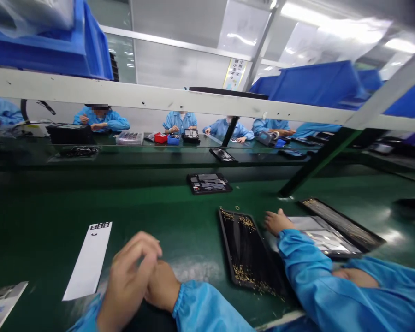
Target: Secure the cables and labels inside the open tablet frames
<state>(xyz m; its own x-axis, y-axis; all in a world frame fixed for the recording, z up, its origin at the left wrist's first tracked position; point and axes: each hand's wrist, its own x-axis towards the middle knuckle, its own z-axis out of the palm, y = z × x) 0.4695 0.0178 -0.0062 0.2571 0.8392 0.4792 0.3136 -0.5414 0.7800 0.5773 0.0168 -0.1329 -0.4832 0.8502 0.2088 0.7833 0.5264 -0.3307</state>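
White paper strip with black printed marks [88, 263] lies flat on the green bench mat [180, 221], just left of the person's left hand [127, 281]. Its curled fingers [141, 246] press over the right hand [162, 286]; whether anything is pinched between the 2 hands is hidden. Right of them, a black rimmed tray [226, 244] holds tiny gold parts [244, 274], apparently kept from scattering by its rim. Farther right, a co-worker's bare hand [278, 221], blue-sleeved, rests beside a second black tray [342, 224].
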